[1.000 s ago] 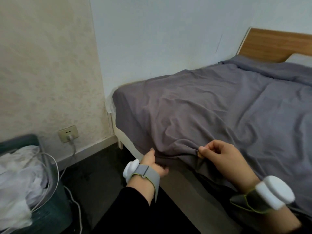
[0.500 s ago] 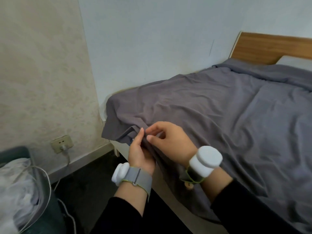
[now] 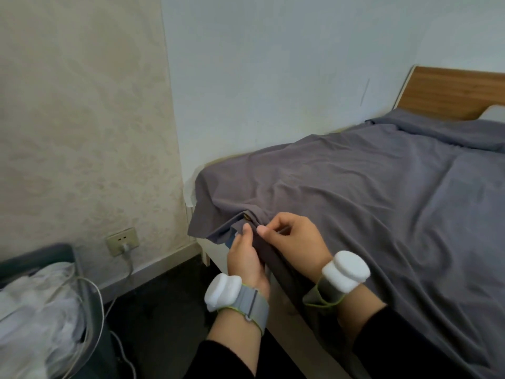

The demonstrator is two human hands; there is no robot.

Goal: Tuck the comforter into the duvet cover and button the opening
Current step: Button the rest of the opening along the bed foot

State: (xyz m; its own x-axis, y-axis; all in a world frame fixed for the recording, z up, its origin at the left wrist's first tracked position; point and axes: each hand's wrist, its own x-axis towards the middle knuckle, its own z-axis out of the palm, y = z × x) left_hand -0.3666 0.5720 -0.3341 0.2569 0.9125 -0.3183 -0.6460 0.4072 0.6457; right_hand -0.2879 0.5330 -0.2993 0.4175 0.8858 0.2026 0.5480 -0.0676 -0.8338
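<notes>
A grey duvet cover [image 3: 355, 203] lies spread over the bed, its open hem hanging at the foot corner nearest me. My left hand [image 3: 244, 255] pinches the lower hem layer from below. My right hand [image 3: 289, 239] pinches the upper hem layer from above, fingertips almost touching the left thumb. A small brownish button [image 3: 246, 215] shows on the hem just above my fingers. The comforter is hidden inside the cover. White devices are strapped to both wrists.
A wooden headboard [image 3: 451, 91] and a white pillow [image 3: 494, 113] sit at the far right. A wall socket [image 3: 122, 240] with a plugged white cable is at lower left, beside a dark bin [image 3: 79, 272] of white cloth. Dark floor runs along the bed's pale frame [image 3: 300, 335].
Both hands lifted the hem from the bed's lower edge and came together near the foot corner. Since half a second ago they hold nearly the same pinch; the button now shows.
</notes>
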